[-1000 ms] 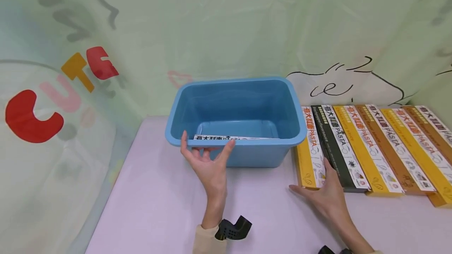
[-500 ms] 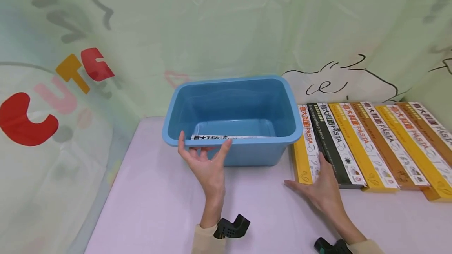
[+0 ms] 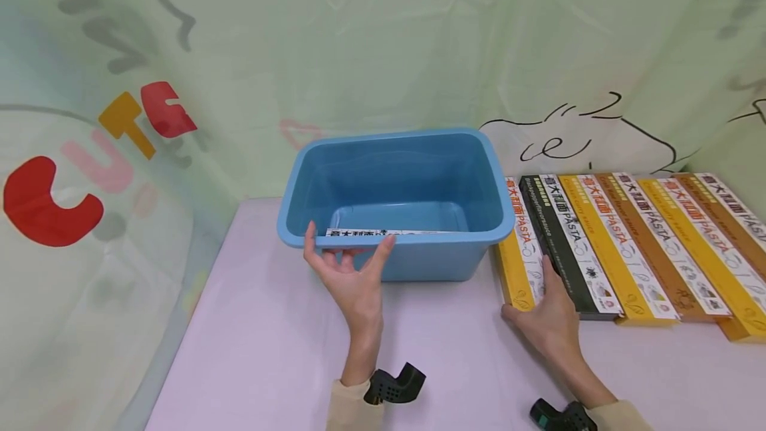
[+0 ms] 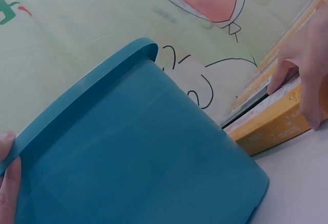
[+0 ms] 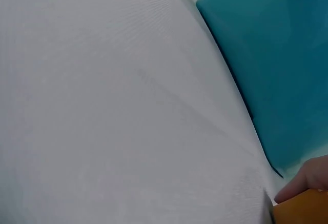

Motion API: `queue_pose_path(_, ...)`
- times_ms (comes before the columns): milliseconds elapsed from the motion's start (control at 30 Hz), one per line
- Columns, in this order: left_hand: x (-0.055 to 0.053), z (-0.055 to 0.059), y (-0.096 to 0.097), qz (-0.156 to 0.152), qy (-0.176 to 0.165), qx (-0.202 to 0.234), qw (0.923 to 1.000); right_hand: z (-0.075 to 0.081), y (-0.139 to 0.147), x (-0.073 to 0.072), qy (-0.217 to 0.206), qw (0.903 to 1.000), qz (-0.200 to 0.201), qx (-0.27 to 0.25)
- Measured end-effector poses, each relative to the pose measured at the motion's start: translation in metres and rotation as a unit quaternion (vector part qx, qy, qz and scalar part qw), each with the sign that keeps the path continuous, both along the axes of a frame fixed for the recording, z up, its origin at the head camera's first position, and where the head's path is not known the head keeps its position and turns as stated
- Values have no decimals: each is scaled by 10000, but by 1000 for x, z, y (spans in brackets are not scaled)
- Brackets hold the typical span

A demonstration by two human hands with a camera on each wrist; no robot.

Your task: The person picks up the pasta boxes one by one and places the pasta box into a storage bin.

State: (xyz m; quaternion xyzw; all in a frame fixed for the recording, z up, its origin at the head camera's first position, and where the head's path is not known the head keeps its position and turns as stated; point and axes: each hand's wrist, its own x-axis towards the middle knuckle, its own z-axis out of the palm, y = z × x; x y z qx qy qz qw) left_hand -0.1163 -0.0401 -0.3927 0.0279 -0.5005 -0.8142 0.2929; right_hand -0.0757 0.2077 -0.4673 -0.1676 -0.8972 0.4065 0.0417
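Observation:
My left hand [image 3: 353,291] grips the front rim of a blue plastic bin [image 3: 431,261]. Inside the bin, along its front wall, lies a pasta box [image 3: 359,233] whose white printed edge shows over the rim. My right hand [image 3: 550,324] pinches the near end of a yellow pasta box [image 3: 513,278], the leftmost in a row. Its thumb sits on the box's outer side, while its fingers reach down between it and the black pasta box [image 3: 574,265]. The left wrist view shows the same pinch on the yellow side. In the right wrist view the thumb [image 5: 305,180] touches the box.
To the right of the black box, several yellow and brown pasta boxes [image 3: 667,251] lie side by side on the white tabletop [image 3: 257,351]. A printed green curtain [image 3: 383,45] hangs behind. The bin stands just left of the row.
My right thumb has moved in against the yellow box, narrowing the hand around it, with the fingers in the gap. The left hand stays on the bin's rim.

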Motion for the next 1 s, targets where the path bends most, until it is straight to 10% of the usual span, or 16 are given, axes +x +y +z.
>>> queue_pose_path(767, 1, 0, 1, -14, 12, 154, 9999, 48, 23, 52, 576, 9947, -775, -362)
queue_pose_path(1000, 0, -1, 0, -31, 47, 93, 9999, 71, 49, 64, 2073, 9780, -221, 36)
